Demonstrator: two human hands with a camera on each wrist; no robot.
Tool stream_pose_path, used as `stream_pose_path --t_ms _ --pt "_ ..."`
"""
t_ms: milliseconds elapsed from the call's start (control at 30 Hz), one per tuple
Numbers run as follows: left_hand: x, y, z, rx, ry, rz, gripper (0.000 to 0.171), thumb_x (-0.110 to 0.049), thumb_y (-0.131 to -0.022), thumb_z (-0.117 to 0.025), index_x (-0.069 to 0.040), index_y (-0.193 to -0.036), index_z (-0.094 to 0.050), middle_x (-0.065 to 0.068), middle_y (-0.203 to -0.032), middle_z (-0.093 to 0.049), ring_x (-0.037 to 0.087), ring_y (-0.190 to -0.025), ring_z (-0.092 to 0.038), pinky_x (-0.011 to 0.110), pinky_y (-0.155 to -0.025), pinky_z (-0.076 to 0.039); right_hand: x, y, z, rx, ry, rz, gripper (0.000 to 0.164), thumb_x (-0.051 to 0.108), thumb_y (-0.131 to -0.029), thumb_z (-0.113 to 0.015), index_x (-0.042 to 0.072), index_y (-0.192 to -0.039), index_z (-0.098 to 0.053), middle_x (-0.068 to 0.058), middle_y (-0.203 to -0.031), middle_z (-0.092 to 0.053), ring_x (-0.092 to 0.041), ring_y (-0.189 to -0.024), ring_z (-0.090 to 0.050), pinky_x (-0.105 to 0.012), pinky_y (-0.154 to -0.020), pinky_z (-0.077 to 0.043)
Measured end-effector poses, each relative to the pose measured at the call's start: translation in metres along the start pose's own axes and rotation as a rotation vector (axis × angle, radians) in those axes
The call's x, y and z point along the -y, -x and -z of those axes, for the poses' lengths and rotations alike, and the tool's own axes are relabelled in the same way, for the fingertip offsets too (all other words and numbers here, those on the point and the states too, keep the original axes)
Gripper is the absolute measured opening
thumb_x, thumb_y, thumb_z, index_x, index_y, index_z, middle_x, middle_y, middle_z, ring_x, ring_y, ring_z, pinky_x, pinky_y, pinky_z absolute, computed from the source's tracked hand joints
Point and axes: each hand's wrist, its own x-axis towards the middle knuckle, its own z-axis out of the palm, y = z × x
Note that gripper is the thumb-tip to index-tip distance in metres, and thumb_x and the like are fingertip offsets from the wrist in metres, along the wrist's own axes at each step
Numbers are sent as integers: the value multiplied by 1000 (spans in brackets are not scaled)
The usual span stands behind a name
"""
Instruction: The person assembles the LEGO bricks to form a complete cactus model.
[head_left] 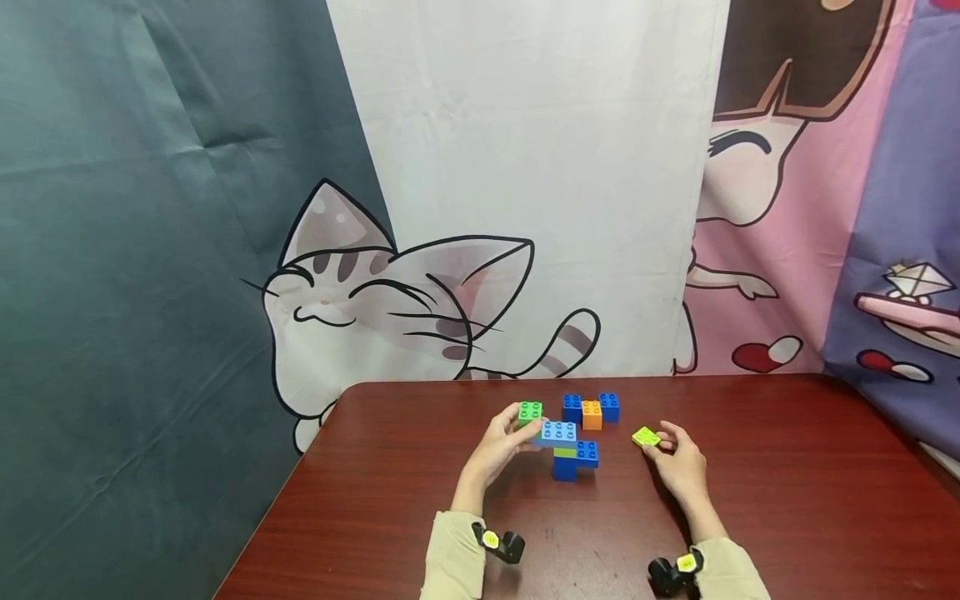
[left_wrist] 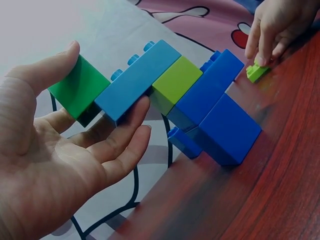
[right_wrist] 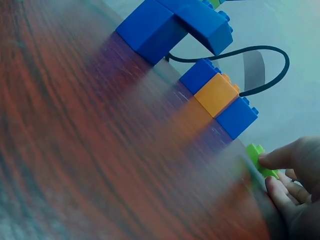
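Observation:
A toy brick structure joins a green brick (head_left: 530, 411), a light blue brick (head_left: 557, 432), a lime brick (left_wrist: 176, 85) and dark blue bricks (left_wrist: 227, 131) in a stepped stack. My left hand (head_left: 498, 446) holds it by the green end, with the thumb on the green brick and other fingers behind and under it. The lowest dark blue brick appears to stand on the table. Off to the right, my right hand (head_left: 684, 468) pinches a small lime brick (head_left: 646, 437) between thumb and fingers, low over the tabletop; whether it touches the table I cannot tell.
Behind the structure, two blue bricks (head_left: 609, 407) and an orange brick (head_left: 592, 415) stand side by side on the brown table (head_left: 810, 483). A printed cloth (head_left: 600, 167) with a cartoon cat hangs past the table's far edge.

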Motion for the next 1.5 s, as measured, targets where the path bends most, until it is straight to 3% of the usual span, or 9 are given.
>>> stream_pose_path --t_ms 100,167,267,367,467,567,800,1000,1500 --pt "0 0 0 4 1 -2 45 -23 -97 -60 2 -132 -45 22 -120 -61 12 -96 -63 44 -97 -53 1 2 1 -41 -7 13 55 8 -86 -67 -8 -135 -47 -30 -120 -63 -42 -108 -62 -41 -91 -47" --pt "0 0 0 4 -1 -2 44 -23 -97 -60 0 -131 -46 23 -120 -61 12 -95 -63 47 -98 -52 2 2 0 -80 -29 18 54 9 -87 -68 -6 -134 -49 -28 -118 -65 -36 -105 -64 -28 -87 -47" --pt "1 0 0 7 -14 -3 46 -23 -97 -60 2 -132 -45 24 -120 -61 11 -95 -63 49 -99 -51 4 2 0 -170 -133 5 49 9 -86 -69 -2 -131 -54 -18 -111 -70 -9 -92 -65 -7 -77 -41" --pt "1 1 0 9 -17 -1 49 -22 -97 -59 5 -134 -42 24 -120 -60 11 -95 -62 49 -99 -51 5 0 0 -246 -343 -38 42 6 -87 -69 -2 -126 -56 6 -95 -69 12 -79 -56 0 -68 -41" --pt "2 2 1 1 -14 -5 48 -21 -97 -60 6 -133 -43 21 -117 -62 12 -95 -62 46 -97 -53 6 -2 3 -256 -608 -100 33 2 -88 -65 -2 -120 -55 21 -85 -60 14 -72 -58 -5 -64 -49" --pt "1 1 1 -11 -12 -6 45 -23 -96 -61 2 -131 -47 16 -115 -64 13 -95 -63 45 -96 -53 7 -4 8 -211 -774 -157 29 0 -89 -63 -2 -117 -54 19 -84 -60 7 -71 -63 -10 -65 -53" --pt "-1 1 1 -11 -23 -5 45 -26 -96 -62 1 -130 -48 17 -118 -64 13 -95 -63 44 -96 -54 8 -9 30 -101 -789 -181 27 0 -90 -63 2 -117 -57 18 -88 -61 8 -77 -62 -10 -71 -53" --pt "-2 0 1 -2 -21 -12 42 -26 -96 -61 0 -128 -49 19 -119 -64 12 -95 -63 48 -98 -52 20 -8 52 49 -951 -69 29 -2 -92 -58 22 -103 -68 14 -92 -64 4 -84 -62 -10 -75 -52" --pt "1 0 2 -11 -12 2 43 -28 -94 -63 -3 -127 -50 15 -116 -65 13 -95 -62 50 -99 -50 58 1 66 261 -999 104 32 -5 -95 -52 20 -105 -70 10 -103 -64 0 -93 -62 -13 -83 -53"
